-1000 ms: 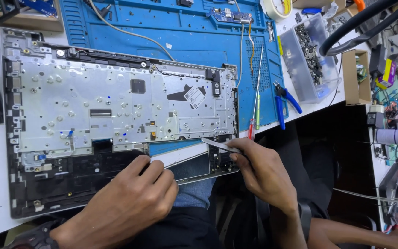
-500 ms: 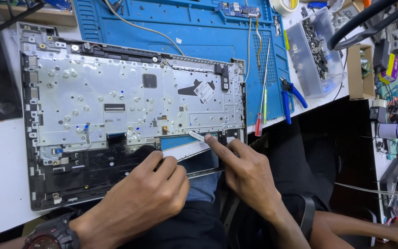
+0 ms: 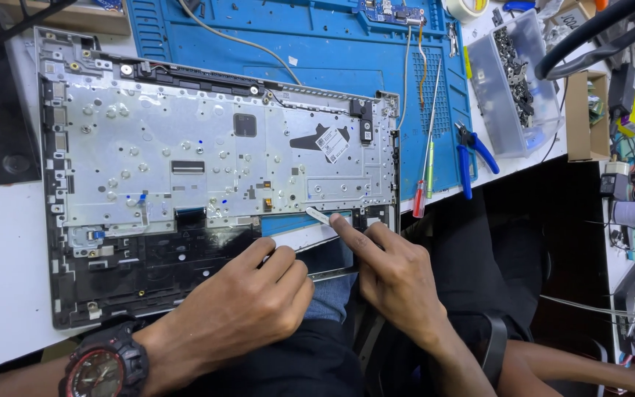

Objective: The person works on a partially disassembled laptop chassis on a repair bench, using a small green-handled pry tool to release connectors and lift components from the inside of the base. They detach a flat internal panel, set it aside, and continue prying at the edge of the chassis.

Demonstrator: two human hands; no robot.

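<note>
Two hands at the front edge of an opened laptop chassis (image 3: 214,184) lying keyboard-side down on a blue work mat (image 3: 317,51).

One small flat pale strip (image 3: 319,215) lies on the chassis's front edge — the right hand (image 3: 395,276) has its index finger (image 3: 347,234) stretched out with the tip touching the strip's near end, the other fingers curled under, grasping nothing. The left hand (image 3: 248,301), one watch (image 3: 104,364) on its wrist, rests knuckles-up on the dark palm-rest area just left of the strip, fingers bent loosely and holding nothing. Beside the chassis lie one pair of blue-handled pliers (image 3: 472,151) and one red-handled screwdriver (image 3: 424,184); one clear box of screws (image 3: 519,81) stands beyond.
</note>
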